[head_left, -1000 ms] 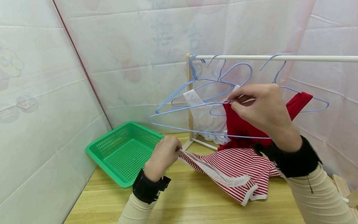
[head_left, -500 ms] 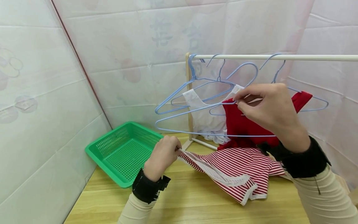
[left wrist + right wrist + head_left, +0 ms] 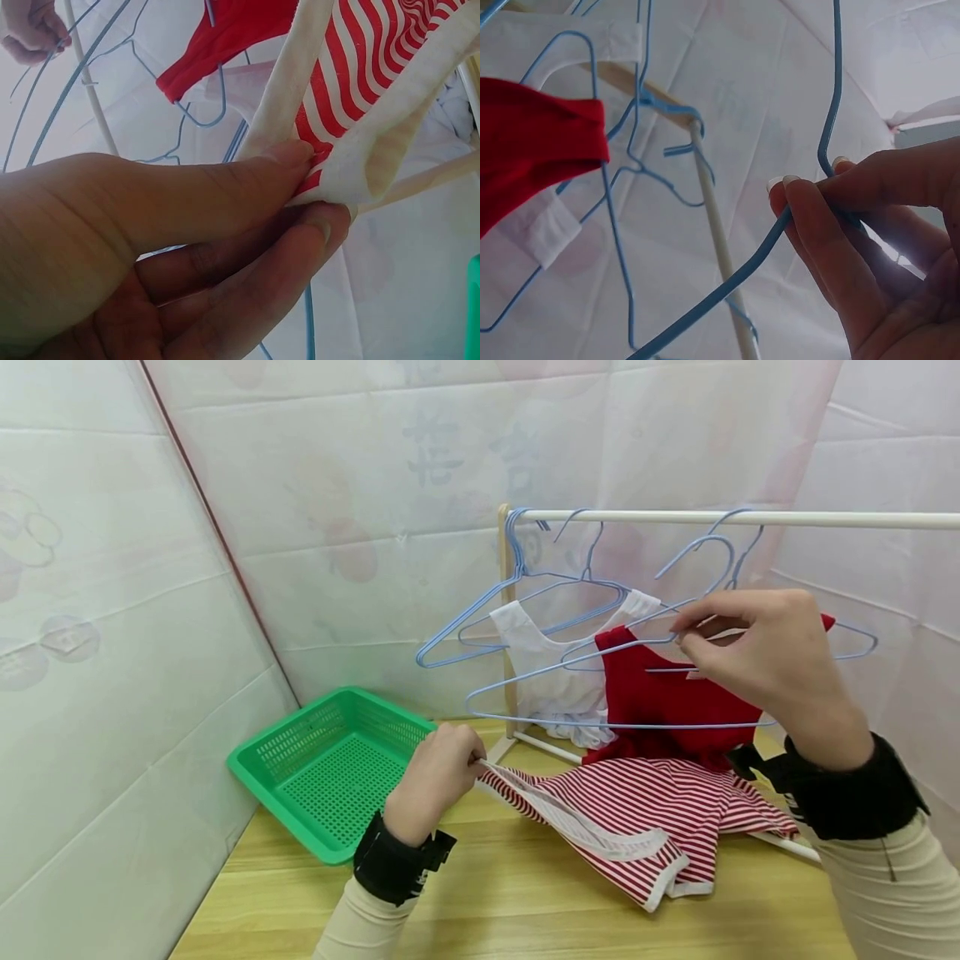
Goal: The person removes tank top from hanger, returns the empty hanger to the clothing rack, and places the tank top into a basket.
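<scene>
Between thumb and fingers my left hand (image 3: 438, 777) pinches the white-trimmed edge of a red-and-white striped shirt (image 3: 637, 797). The rest of that shirt droops to the right onto the table. My right hand (image 3: 772, 652) pinches a blue wire hanger (image 3: 547, 723) near its neck, in front of the rack. In the right wrist view, the hanger's wire (image 3: 720, 292) runs between thumb and fingertips. The left wrist view shows the left thumb lying on the shirt's white trim (image 3: 281, 90). The hanger is apart from the striped shirt.
A white rail (image 3: 847, 517) carries several blue hangers (image 3: 465, 618). A white top (image 3: 551, 668) and a red top (image 3: 660, 693) hang from it. A green basket (image 3: 251, 764) stands left on the wooden table (image 3: 525, 918).
My right hand has moved to the right with the hanger, uncovering more of the white and red tops. My left hand and the striped shirt have hardly moved.
</scene>
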Demonstrator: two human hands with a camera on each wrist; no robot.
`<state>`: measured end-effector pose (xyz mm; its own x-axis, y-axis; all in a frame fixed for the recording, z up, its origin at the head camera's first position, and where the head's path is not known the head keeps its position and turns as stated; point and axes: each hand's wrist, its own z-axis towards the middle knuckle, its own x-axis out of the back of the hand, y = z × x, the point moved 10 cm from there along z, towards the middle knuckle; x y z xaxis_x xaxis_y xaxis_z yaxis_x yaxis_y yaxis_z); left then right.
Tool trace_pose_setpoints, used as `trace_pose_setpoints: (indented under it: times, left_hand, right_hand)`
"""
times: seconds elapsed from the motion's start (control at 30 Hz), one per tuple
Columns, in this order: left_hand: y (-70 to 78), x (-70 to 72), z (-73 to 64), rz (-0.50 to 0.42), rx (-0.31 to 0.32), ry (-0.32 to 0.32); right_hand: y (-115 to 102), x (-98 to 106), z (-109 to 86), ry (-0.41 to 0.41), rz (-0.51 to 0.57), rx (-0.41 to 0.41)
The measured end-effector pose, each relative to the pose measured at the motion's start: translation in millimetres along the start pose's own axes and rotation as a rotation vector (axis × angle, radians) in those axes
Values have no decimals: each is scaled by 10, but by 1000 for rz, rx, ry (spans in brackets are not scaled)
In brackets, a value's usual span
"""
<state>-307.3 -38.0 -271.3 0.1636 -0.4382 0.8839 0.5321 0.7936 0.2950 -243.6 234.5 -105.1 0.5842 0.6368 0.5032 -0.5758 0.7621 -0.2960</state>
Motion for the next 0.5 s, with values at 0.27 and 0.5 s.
trace_pose_setpoints:
  times: [0.27,0.5]
  left_hand:
    - [2,15,2,-10,-2,0]
    - [19,30,8,14,-10,5]
  right_hand:
    - [188,110,-41,0,-29,-10]
    - [468,211,-49,-19,-46,-147]
